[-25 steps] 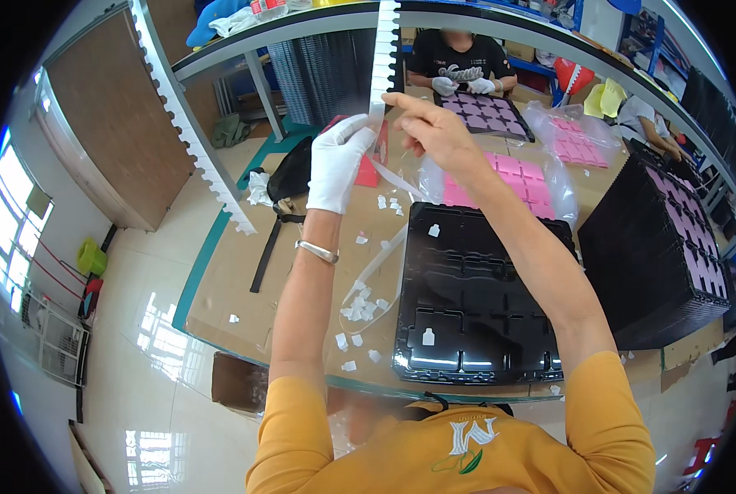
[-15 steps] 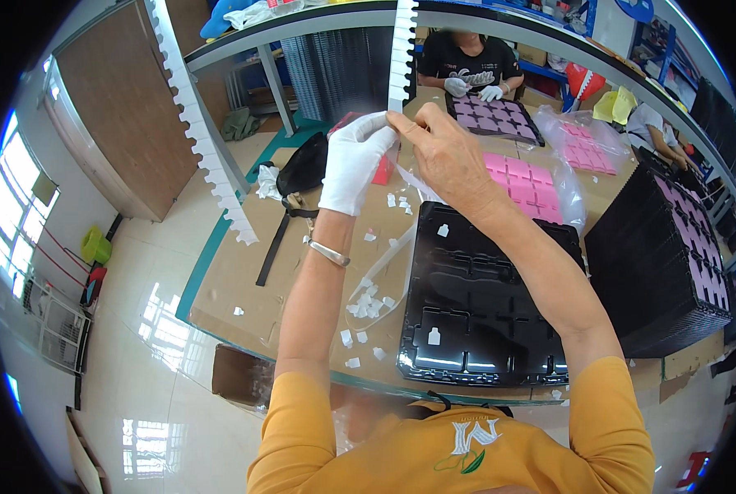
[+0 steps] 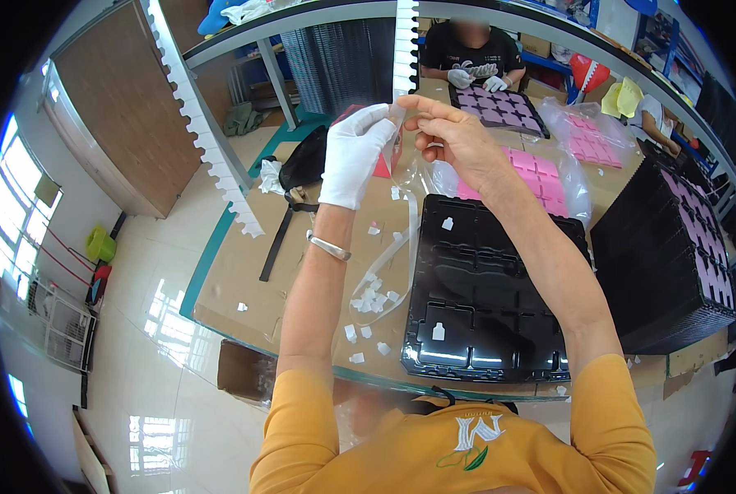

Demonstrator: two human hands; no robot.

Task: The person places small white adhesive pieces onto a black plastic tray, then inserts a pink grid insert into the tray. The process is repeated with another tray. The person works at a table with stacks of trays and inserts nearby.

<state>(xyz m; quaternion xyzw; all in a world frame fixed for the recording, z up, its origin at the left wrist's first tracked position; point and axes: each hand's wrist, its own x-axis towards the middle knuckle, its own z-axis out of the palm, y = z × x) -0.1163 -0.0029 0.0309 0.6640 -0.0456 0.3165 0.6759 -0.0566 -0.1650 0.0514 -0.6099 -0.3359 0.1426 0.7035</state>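
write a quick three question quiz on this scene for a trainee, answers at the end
1. What covers the person's left hand?
2. Multiple choice: seen from the person, where does the tall tray stack stand relative to the nearest black tray? a) left b) right c) on top
3. True or false: the right hand is bare, its index finger near the left hand.

Key: 1. a white glove; 2. b; 3. true

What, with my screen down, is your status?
Left hand gloved, near white strip. Right hand bare, index extended. Right forearm partly hides black tray.
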